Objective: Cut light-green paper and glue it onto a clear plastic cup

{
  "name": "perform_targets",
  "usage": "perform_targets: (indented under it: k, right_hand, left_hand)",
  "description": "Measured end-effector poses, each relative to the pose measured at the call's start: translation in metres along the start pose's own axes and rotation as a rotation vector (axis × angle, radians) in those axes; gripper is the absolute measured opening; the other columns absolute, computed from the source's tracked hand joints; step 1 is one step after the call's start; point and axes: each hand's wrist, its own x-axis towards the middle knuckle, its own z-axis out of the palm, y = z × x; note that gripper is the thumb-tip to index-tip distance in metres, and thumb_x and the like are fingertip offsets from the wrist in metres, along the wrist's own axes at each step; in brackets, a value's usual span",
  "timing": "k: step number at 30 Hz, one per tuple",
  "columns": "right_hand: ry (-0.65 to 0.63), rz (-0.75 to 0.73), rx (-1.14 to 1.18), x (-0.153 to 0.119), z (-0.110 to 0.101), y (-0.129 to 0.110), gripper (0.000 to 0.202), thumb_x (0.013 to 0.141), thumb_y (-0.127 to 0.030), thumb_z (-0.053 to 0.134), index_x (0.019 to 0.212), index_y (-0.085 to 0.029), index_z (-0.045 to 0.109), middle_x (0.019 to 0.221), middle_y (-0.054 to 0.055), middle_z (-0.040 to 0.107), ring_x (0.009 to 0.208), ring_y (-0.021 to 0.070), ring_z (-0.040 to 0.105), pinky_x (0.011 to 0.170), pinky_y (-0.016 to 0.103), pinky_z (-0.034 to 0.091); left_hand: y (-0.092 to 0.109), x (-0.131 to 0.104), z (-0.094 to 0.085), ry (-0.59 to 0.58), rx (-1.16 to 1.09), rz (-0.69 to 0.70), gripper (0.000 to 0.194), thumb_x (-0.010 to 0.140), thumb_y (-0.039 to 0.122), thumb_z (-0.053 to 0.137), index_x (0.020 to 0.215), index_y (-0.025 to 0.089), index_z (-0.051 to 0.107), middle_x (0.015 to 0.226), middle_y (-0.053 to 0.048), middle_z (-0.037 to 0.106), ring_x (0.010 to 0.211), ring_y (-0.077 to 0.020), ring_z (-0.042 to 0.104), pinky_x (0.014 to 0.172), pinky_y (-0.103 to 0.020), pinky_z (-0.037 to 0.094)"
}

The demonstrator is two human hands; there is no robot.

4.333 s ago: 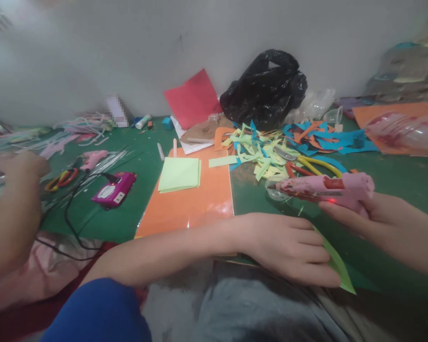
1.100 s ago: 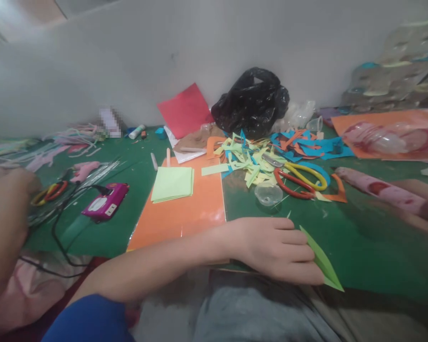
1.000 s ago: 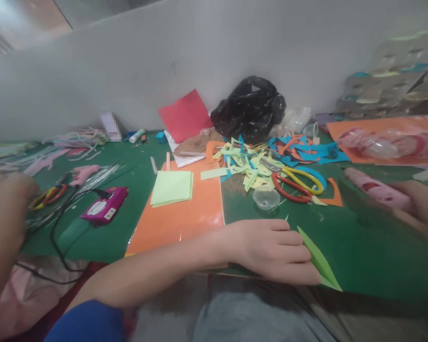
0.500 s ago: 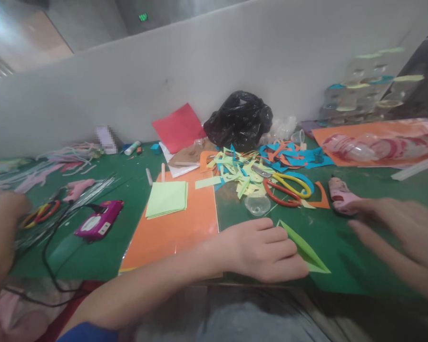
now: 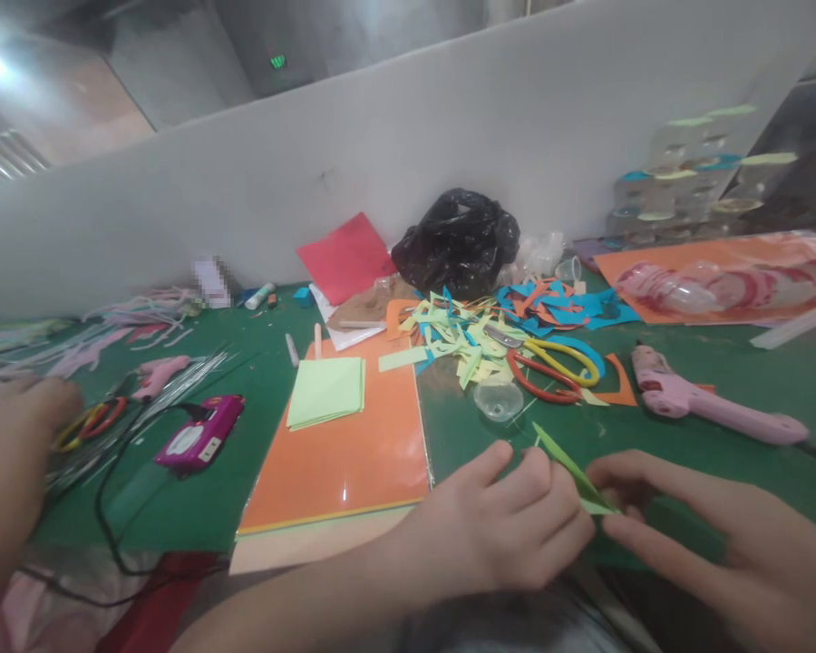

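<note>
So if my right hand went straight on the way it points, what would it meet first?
Probably the folded green paper just ahead, then your left hand holding it; depth is hard to judge.

green paper [image 5: 571, 468] | folded, partly open | slanted | between both hands [image 5: 517, 521] [image 5: 714, 531]

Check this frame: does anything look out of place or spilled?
Yes, mildly: paper strips are strewn in a loose heap, with the scissors lying partly among them, which looks untidy. Beyond the right hand, the pink glue gun lies on its side, its front end smudged. No spill is visible.
</note>
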Motion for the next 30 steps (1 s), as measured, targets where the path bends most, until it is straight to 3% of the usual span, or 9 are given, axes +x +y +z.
perform_targets:
  k: [3,7,13,20,23,26,30]
  right_hand:
    - [-0.043,-0.054,-0.054,-0.004,0.005,-0.003,0.032,0.083,-0.062,0.058,0.08,-0.034,0.073,0.079,-0.001,0.074,0.066,0.0224,0.07,0.059,0.028,0.059]
    - [0.066,-0.033,-0.084,0.001,0.005,-0.006,0.03,0.082,-0.06,0.058,0.076,-0.033,0.07,0.071,-0.003,0.071,0.058,0.0192,0.067,0.055,0.024,0.057]
    - [0.081,-0.001,-0.01,0.014,0.008,-0.024,0.034,0.077,-0.058,0.057,0.065,-0.027,0.062,0.064,-0.002,0.064,0.058,0.0179,0.065,0.053,0.022,0.053]
    - [0.046,0.022,0.113,0.02,0.012,-0.037,0.046,0.073,-0.065,0.059,0.054,-0.025,0.05,0.053,-0.001,0.051,0.049,0.0176,0.053,0.046,0.026,0.048]
    - [-0.01,0.05,0.15,0.02,0.01,-0.038,0.046,0.072,-0.066,0.06,0.053,-0.025,0.051,0.054,0.001,0.053,0.051,0.0183,0.054,0.047,0.026,0.049]
    - [-0.036,0.071,0.182,0.02,0.01,-0.038,0.048,0.07,-0.068,0.061,0.054,-0.025,0.05,0.054,0.001,0.054,0.05,0.018,0.053,0.045,0.026,0.047]
    - [-0.016,0.038,0.197,0.019,0.012,-0.036,0.048,0.074,-0.069,0.06,0.057,-0.024,0.054,0.051,-0.001,0.049,0.045,0.0159,0.048,0.04,0.025,0.043]
  left_hand:
    - [0.004,-0.003,-0.002,-0.004,0.037,-0.017,0.011,0.094,0.018,0.057,0.096,0.017,0.068,0.111,-0.005,0.07,0.104,-0.0183,0.059,0.092,-0.033,0.044]
    - [0.009,-0.001,-0.005,0.006,0.005,-0.111,0.009,0.093,0.018,0.059,0.097,0.018,0.067,0.115,-0.004,0.07,0.105,-0.0185,0.06,0.091,-0.032,0.044]
    - [0.02,0.011,-0.006,0.102,-0.289,-0.491,0.048,0.098,0.054,0.049,0.108,0.009,0.061,0.1,-0.011,0.07,0.098,-0.0226,0.062,0.088,-0.036,0.055]
    - [0.021,0.019,-0.002,0.097,-0.469,-0.673,0.022,0.098,0.037,0.057,0.103,0.016,0.059,0.105,-0.01,0.068,0.102,-0.0215,0.064,0.086,-0.035,0.058]
    - [0.021,0.019,-0.007,0.077,-0.688,-0.853,0.019,0.094,0.037,0.063,0.101,0.02,0.059,0.107,-0.006,0.068,0.104,-0.0202,0.065,0.088,-0.034,0.059]
    - [0.021,0.019,-0.01,0.1,-0.858,-1.014,0.01,0.09,0.027,0.064,0.096,0.022,0.058,0.106,-0.004,0.068,0.101,-0.0182,0.066,0.083,-0.031,0.059]
    - [0.023,0.019,-0.007,0.129,-0.952,-1.09,0.004,0.089,0.021,0.06,0.087,0.022,0.057,0.104,-0.004,0.07,0.093,-0.0167,0.068,0.077,-0.03,0.059]
